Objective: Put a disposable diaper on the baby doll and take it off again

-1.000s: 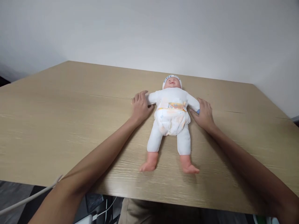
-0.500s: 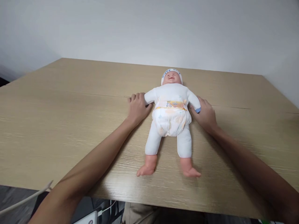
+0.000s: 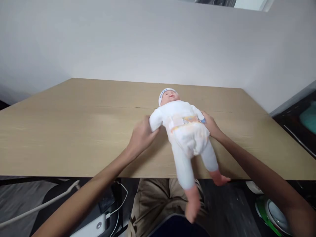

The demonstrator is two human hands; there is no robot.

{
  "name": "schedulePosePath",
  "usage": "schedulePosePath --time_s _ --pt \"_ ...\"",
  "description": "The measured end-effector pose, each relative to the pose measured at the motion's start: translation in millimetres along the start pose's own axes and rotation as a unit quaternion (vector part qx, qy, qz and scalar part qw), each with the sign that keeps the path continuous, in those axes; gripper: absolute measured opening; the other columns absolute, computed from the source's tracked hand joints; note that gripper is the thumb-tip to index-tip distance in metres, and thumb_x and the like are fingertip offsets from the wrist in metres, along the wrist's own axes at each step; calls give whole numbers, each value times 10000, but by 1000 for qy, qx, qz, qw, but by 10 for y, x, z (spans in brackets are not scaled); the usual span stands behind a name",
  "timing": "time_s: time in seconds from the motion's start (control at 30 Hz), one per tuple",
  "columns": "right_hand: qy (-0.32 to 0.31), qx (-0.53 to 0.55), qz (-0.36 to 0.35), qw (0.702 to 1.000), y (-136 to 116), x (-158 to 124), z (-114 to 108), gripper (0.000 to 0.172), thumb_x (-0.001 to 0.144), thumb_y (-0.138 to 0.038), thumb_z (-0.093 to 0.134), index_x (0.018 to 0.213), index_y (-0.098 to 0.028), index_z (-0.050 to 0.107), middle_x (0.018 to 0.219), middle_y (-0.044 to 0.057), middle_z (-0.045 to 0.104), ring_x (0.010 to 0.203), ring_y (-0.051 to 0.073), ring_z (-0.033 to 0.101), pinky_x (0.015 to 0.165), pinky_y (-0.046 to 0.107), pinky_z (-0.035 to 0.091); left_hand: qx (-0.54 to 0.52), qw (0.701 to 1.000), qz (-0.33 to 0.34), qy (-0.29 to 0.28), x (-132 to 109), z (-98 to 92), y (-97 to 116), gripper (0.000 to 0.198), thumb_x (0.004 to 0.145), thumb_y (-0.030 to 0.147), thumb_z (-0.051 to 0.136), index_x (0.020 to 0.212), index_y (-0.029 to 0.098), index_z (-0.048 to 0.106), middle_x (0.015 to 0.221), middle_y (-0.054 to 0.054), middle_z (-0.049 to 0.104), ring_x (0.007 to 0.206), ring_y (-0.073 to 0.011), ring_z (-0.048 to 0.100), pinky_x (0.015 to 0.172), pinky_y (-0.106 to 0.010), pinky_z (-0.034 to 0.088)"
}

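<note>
A baby doll (image 3: 184, 131) in a white suit, white cap and a patterned diaper hangs lifted off the wooden table (image 3: 74, 131), its legs dangling past the near edge. My left hand (image 3: 141, 135) grips the doll's side under its arm, fingers curled in behind it. My right hand (image 3: 210, 125) holds the doll's other side, mostly hidden behind the body. The doll's feet are blurred by motion.
A white wall stands behind the table. Below the near edge are my khaki-clad legs (image 3: 153, 200), a white cable (image 3: 37, 207) and a white device (image 3: 91, 227). A green and white object (image 3: 271, 210) lies on the floor at the right.
The doll has been raised off the table and drawn toward me, tilting to the left, with both hands closed on its sides. The view has pulled back from the table.
</note>
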State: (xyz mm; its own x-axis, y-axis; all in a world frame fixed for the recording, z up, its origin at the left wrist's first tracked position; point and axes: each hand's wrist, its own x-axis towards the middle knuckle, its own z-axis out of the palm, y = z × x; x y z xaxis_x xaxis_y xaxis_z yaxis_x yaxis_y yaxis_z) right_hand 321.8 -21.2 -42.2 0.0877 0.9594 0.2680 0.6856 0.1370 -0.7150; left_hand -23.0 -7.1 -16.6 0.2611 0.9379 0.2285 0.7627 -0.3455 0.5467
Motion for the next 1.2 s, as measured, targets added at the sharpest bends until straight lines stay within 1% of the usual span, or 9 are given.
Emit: schedulePosePath --time_s 0.17,0.3,0.43,0.53,0.67,0.77,0.87,1.0,1.2 --pt "-110 86 -25 990 -144 -909 -463 470 967 -566 675 1281 -221 725 1223 90 802 1108 308 731 965 434 571 -96 991 41 -88 -1532 -222 58 576 854 476 744 1390 306 619 1305 -147 776 1160 -421 740 982 -545 601" --pt "-221 74 -34 972 -328 -1709 -629 465 980 -528 756 1346 -244 727 1293 96 781 1174 323 724 1020 456 574 -153 961 -79 -215 -2622 -5 -92 667 632 471 792 1291 566 751 1221 -16 819 1134 -467 768 906 -635 648" --pt "-303 85 -37 949 -442 -2253 -509 464 975 -489 793 1393 -296 732 1303 64 786 1179 319 740 1021 446 590 -157 927 -202 -274 -3252 301 -291 644 700 548 703 1341 571 757 1056 -11 840 1072 -465 805 842 -662 663" --pt "-298 94 -53 948 -436 -2417 -291 430 979 -456 784 1382 -309 751 1260 45 800 1133 302 755 982 433 603 -154 898 -263 -318 -3568 357 -420 587 736 589 675 1314 530 761 1024 -21 841 1023 -445 822 855 -633 670" --pt "-285 85 -61 953 -235 -2439 53 399 991 -449 752 1363 -305 763 1244 44 801 1114 291 749 979 446 604 -154 914 -221 -304 -3807 305 -462 763 659 510 785 1410 437 673 1174 -62 831 1036 -438 811 912 -565 670" --pt "-300 53 -37 952 44 -2451 290 415 987 -475 734 1350 -275 761 1275 73 785 1173 292 722 1051 463 578 -148 937 -156 -274 -3836 328 -435 716 826 533 727 1505 365 573 1270 -106 812 1108 -419 798 989 -529 648" --pt "-297 24 1 954 293 -2540 441 371 955 -526 751 1219 -271 807 1214 103 788 1182 317 699 1105 527 549 -123 932 -136 -312 -3818 380 -451 656 981 609 600 1581 359 510 1306 -129 804 1136 -414 795 995 -528 650" --pt "-276 44 20 960 328 -2723 414 348 1038 -555 640 1179 -284 807 1308 88 769 1289 293 667 1213 554 480 -72 939 -94 -323 -3778 330 -477 679 1040 640 566 1638 329 484 1516 -177 694 1388 -432 682 1166 -588 574" --pt "-300 136 65 942 24 -2911 220 423 1123 -570 539 1088 -261 826 1117 61 822 1085 280 734 1021 441 556 -51 965 61 -250 -3268 137 -100 664 1091 518 593 1693 313 404 1747 -182 440 1594 -436 458 1272 -664 455"
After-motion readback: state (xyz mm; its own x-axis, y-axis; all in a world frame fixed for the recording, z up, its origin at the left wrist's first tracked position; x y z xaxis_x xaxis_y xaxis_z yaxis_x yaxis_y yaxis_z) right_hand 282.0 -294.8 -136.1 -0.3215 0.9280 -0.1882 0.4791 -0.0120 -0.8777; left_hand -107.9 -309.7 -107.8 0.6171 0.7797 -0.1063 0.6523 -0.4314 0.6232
